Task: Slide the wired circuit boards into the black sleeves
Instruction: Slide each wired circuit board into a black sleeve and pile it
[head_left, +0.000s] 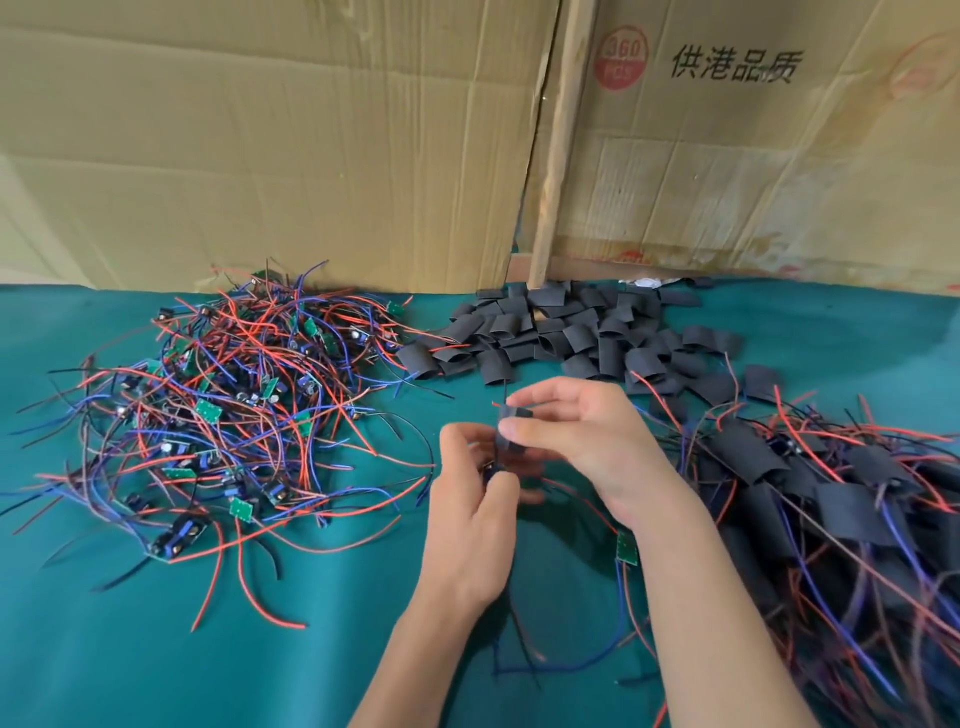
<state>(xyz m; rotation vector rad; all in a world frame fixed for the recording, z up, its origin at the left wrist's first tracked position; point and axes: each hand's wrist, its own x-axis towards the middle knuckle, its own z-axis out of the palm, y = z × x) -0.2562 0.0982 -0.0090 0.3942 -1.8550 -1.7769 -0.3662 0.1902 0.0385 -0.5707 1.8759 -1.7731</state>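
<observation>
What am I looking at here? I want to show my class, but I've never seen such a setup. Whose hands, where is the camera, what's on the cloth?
No machine: a person wears a camera on the head, looking down at both hands. The right hand pinches a black sleeve; the left hand holds a wired board just below it. On the green cloth lie bare boards at left, empty sleeves at the back and sleeved boards at right. Cardboard stands behind.

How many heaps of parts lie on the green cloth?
3: bare wired circuit boards at left, empty black sleeves at the far middle, sleeved boards at right. One green board lies alone; others may be hidden.
</observation>
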